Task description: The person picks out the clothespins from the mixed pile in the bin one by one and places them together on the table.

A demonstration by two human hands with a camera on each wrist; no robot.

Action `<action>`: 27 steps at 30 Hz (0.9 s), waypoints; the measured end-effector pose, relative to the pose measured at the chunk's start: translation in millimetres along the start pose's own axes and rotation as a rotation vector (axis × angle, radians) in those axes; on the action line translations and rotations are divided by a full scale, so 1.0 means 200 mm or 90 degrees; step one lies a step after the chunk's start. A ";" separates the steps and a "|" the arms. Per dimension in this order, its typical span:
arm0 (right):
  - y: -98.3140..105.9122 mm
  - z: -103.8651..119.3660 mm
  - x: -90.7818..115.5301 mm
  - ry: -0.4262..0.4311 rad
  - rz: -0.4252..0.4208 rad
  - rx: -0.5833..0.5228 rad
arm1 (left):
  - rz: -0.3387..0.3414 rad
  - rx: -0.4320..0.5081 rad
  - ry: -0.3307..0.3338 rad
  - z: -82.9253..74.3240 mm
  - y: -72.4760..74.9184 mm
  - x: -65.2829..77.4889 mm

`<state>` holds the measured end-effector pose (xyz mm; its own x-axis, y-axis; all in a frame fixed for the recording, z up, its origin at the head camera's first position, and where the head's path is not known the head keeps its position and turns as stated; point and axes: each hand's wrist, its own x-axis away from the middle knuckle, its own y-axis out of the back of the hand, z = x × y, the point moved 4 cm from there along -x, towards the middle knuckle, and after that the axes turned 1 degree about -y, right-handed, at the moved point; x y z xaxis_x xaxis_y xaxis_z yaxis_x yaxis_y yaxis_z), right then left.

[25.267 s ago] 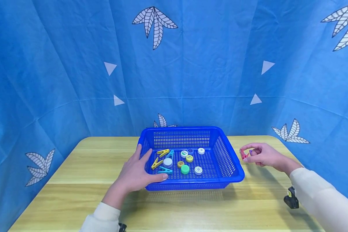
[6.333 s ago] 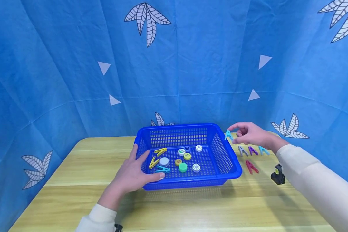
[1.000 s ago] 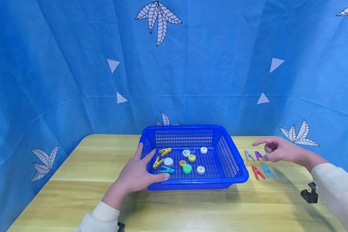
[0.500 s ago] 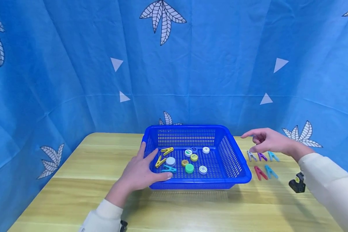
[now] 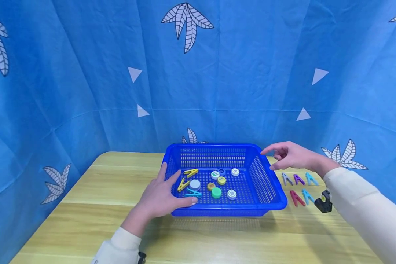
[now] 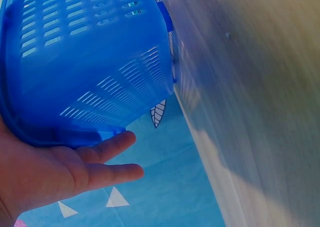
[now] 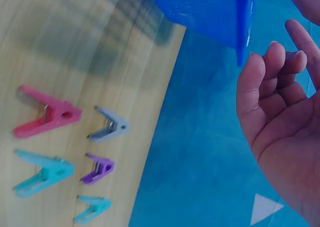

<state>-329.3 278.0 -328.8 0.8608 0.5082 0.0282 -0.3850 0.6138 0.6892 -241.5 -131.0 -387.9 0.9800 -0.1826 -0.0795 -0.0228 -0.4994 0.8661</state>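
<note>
A blue plastic basket [image 5: 224,212] stands on the table, holding two yellow clothespins [image 5: 183,184], a light blue clothespin [image 5: 193,193] and several bottle caps [image 5: 216,193]. My left hand [image 5: 160,196] rests on its left front corner, fingers spread over the side rim and thumb along the front rim. Above the right rim hovers my right hand [image 5: 293,157], thumb and index finger apart, other fingers loosely bent, holding nothing. To its lower right lie a grey clothespin [image 7: 111,125], a purple clothespin [image 7: 98,169], a red clothespin [image 7: 50,113] and two light blue clothespins [image 7: 45,173].
The wooden table [image 5: 95,198] runs back to a blue leaf-patterned curtain [image 5: 250,73] that surrounds its far side. A small black device [image 5: 324,201] is strapped under the right wrist.
Over the longer span, clothespins including a red and a light blue one went onto the table at right. In the last second my right hand moved left from them to the basket rim.
</note>
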 end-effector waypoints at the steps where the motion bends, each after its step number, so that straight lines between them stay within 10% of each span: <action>1: 0.00 0.01 -0.01 0.000 -0.001 0.003 | 0.000 0.001 0.000 0.00 0.00 0.00; 27: -0.09 0.19 -0.23 0.000 0.011 0.007 | 0.000 0.006 0.007 0.00 0.00 0.00</action>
<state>-349.2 221.9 -315.2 0.8540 0.5186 0.0409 -0.3963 0.5976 0.6970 -242.2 -131.5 -388.5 0.9820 -0.1736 -0.0742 -0.0247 -0.5078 0.8611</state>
